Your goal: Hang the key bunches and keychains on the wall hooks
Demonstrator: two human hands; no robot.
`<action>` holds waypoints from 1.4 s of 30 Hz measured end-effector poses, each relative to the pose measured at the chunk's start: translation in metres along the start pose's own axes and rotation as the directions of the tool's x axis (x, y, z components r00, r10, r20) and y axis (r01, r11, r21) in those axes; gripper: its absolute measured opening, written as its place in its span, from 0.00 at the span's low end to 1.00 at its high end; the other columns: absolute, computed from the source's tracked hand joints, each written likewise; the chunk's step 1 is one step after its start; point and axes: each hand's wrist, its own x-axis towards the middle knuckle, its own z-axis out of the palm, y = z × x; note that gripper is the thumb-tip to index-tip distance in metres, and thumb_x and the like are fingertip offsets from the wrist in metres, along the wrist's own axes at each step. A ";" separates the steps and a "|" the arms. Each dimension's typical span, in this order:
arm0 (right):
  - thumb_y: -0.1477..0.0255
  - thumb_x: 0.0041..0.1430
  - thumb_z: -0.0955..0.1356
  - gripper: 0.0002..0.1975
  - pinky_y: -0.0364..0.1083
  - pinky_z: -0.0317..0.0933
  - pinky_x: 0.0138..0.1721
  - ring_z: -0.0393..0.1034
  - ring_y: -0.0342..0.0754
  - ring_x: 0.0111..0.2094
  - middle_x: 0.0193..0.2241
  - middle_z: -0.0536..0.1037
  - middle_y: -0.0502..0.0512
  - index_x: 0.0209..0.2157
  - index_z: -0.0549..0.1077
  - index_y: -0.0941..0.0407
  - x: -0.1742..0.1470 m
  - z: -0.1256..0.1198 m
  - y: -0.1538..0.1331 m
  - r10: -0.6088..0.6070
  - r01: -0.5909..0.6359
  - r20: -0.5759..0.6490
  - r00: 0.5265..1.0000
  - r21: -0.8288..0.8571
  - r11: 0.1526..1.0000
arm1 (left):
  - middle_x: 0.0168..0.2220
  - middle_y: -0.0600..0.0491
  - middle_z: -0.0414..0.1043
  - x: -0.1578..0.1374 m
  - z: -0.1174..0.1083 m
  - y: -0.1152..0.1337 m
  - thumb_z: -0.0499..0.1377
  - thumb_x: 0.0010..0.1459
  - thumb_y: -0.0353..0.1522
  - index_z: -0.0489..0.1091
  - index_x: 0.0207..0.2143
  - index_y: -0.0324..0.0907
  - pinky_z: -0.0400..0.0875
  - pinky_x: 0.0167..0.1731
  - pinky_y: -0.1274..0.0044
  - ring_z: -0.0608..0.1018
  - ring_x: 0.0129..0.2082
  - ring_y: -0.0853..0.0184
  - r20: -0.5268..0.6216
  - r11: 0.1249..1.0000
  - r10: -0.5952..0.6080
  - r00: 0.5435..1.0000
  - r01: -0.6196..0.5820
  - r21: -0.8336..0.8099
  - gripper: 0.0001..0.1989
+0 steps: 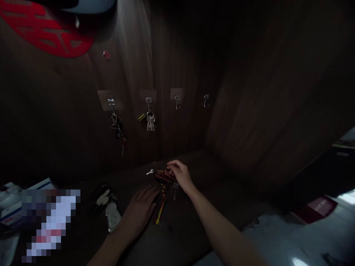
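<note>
A bunch of keys with a braided red, black and yellow cord (163, 186) lies on the dark wooden shelf. One silver key (150, 172) sticks out at its left, and a small clear tag-like piece (175, 189) shows at its right. Bent fingers of my right hand (180, 175) pinch the bunch from its upper right side; the exact grip is dim. My left hand (142, 204) lies palm down on the shelf, fingers stretched out, with its fingertips at the cord's left edge. I cannot tell whether they touch it.
Keys (150, 120) hang from one wall hook, and another key ring (115, 120) from the hook left of it. Two bare hooks (177, 100) are further right. Sunglasses (103, 197), a whitish object (112, 216) and boxes (46, 184) lie left.
</note>
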 end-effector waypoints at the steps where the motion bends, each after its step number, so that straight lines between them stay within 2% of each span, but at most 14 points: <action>1: 0.70 0.46 0.64 0.07 0.39 0.56 0.21 0.63 0.40 0.20 0.23 0.74 0.49 0.28 0.72 0.57 0.000 -0.002 -0.001 -0.008 0.008 -0.030 1.000 0.000 1.000 | 0.51 0.51 0.70 -0.001 -0.002 -0.002 0.52 0.57 0.25 0.62 0.52 0.46 0.66 0.49 0.66 0.70 0.50 0.61 0.009 0.999 -0.034 0.999 0.034 -0.011 0.21; 6: 0.70 0.45 0.65 0.07 0.39 0.55 0.21 0.62 0.39 0.19 0.23 0.74 0.49 0.27 0.71 0.57 0.002 -0.007 -0.007 -0.032 0.038 -0.167 0.985 0.034 0.999 | 0.41 0.49 0.73 -0.007 -0.016 -0.010 0.52 0.57 0.28 0.70 0.44 0.45 0.69 0.43 0.70 0.74 0.41 0.62 -0.004 0.982 -0.163 0.987 0.162 -0.097 0.13; 9: 0.70 0.45 0.65 0.06 0.39 0.55 0.21 0.62 0.39 0.19 0.23 0.74 0.49 0.27 0.71 0.57 0.001 -0.007 -0.007 -0.034 0.044 -0.192 0.981 0.046 0.998 | 0.37 0.49 0.71 -0.009 -0.021 -0.012 0.52 0.57 0.31 0.71 0.38 0.43 0.69 0.40 0.71 0.74 0.38 0.62 -0.008 0.962 -0.225 0.974 0.220 -0.162 0.09; 14: 0.70 0.47 0.65 0.06 0.39 0.55 0.20 0.61 0.39 0.18 0.23 0.74 0.49 0.27 0.71 0.57 -0.004 0.001 -0.006 -0.053 0.055 -0.136 0.989 0.011 0.998 | 0.36 0.49 0.72 -0.008 -0.025 -0.013 0.53 0.56 0.33 0.71 0.33 0.44 0.66 0.38 0.69 0.73 0.37 0.59 -0.011 0.949 -0.286 0.958 0.282 -0.145 0.07; 17: 0.70 0.49 0.64 0.06 0.39 0.56 0.20 0.62 0.39 0.18 0.22 0.73 0.48 0.28 0.71 0.56 -0.010 0.009 -0.005 -0.098 0.096 -0.061 0.993 -0.030 0.995 | 0.31 0.52 0.73 -0.007 -0.027 -0.014 0.50 0.58 0.35 0.69 0.29 0.45 0.65 0.36 0.72 0.75 0.33 0.61 -0.015 0.898 -0.360 0.933 0.342 -0.276 0.10; 19: 0.70 0.51 0.63 0.06 0.39 0.57 0.21 0.63 0.40 0.19 0.21 0.73 0.48 0.28 0.71 0.56 -0.014 0.014 -0.004 -0.131 0.131 -0.001 0.991 -0.067 0.989 | 0.28 0.55 0.74 -0.006 -0.030 -0.016 0.49 0.58 0.37 0.68 0.28 0.46 0.65 0.33 0.76 0.76 0.30 0.64 0.000 0.810 -0.452 0.892 0.411 -0.418 0.11; 23: 0.72 0.54 0.62 0.07 0.40 0.60 0.25 0.67 0.42 0.24 0.25 0.74 0.49 0.30 0.72 0.55 -0.022 0.021 -0.002 -0.191 0.211 0.123 0.974 -0.179 0.961 | 0.22 0.58 0.74 -0.004 -0.036 -0.019 0.52 0.54 0.41 0.70 0.27 0.46 0.66 0.30 0.78 0.77 0.27 0.65 0.058 0.561 -0.650 0.758 0.530 -0.636 0.11; 26: 0.74 0.55 0.61 0.09 0.42 0.61 0.31 0.69 0.44 0.30 0.28 0.75 0.50 0.30 0.72 0.54 -0.027 0.025 -0.003 -0.275 0.331 0.224 0.935 -0.274 0.903 | 0.23 0.56 0.76 -0.002 -0.041 -0.019 0.56 0.50 0.41 0.72 0.28 0.43 0.69 0.33 0.76 0.79 0.28 0.63 0.120 0.329 -0.723 0.680 0.493 -0.805 0.12; 29: 0.75 0.56 0.61 0.09 0.44 0.61 0.37 0.69 0.45 0.34 0.28 0.75 0.50 0.32 0.72 0.54 -0.034 0.031 -0.009 -0.316 0.420 0.317 0.894 -0.353 0.836 | 0.30 0.52 0.78 0.000 -0.043 -0.017 0.59 0.48 0.41 0.73 0.30 0.40 0.72 0.36 0.75 0.80 0.31 0.63 0.217 0.072 -0.732 0.646 0.391 -0.918 0.13; 31: 0.74 0.56 0.62 0.08 0.45 0.60 0.41 0.69 0.45 0.35 0.30 0.76 0.50 0.35 0.72 0.53 -0.038 0.035 -0.012 -0.309 0.450 0.379 0.872 -0.378 0.809 | 0.34 0.50 0.79 0.000 -0.042 -0.016 0.61 0.48 0.40 0.73 0.32 0.39 0.72 0.39 0.74 0.80 0.34 0.62 0.273 -0.064 -0.707 0.653 0.326 -0.943 0.14; 34: 0.73 0.55 0.64 0.11 0.45 0.61 0.42 0.69 0.45 0.37 0.36 0.75 0.51 0.42 0.69 0.52 -0.044 0.040 -0.016 -0.289 0.474 0.473 0.832 -0.336 0.814 | 0.37 0.47 0.78 0.000 -0.040 -0.016 0.62 0.48 0.39 0.74 0.35 0.38 0.71 0.42 0.73 0.79 0.36 0.62 0.313 -0.172 -0.635 0.707 0.266 -0.949 0.15; 38: 0.74 0.54 0.65 0.15 0.45 0.60 0.44 0.68 0.46 0.42 0.40 0.74 0.53 0.45 0.68 0.52 -0.045 0.045 -0.014 -0.346 0.526 0.509 0.788 -0.265 0.808 | 0.39 0.46 0.77 0.000 -0.036 -0.016 0.62 0.49 0.38 0.73 0.38 0.38 0.70 0.45 0.72 0.78 0.39 0.62 0.320 -0.221 -0.570 0.757 0.234 -0.947 0.16; 42: 0.74 0.54 0.66 0.10 0.46 0.61 0.42 0.69 0.46 0.40 0.36 0.75 0.53 0.40 0.71 0.53 -0.044 0.048 -0.011 -0.362 0.527 0.484 0.797 -0.263 0.808 | 0.38 0.47 0.78 0.000 -0.034 -0.016 0.61 0.51 0.36 0.72 0.39 0.38 0.69 0.46 0.72 0.78 0.40 0.63 0.311 -0.204 -0.572 0.759 0.236 -0.950 0.14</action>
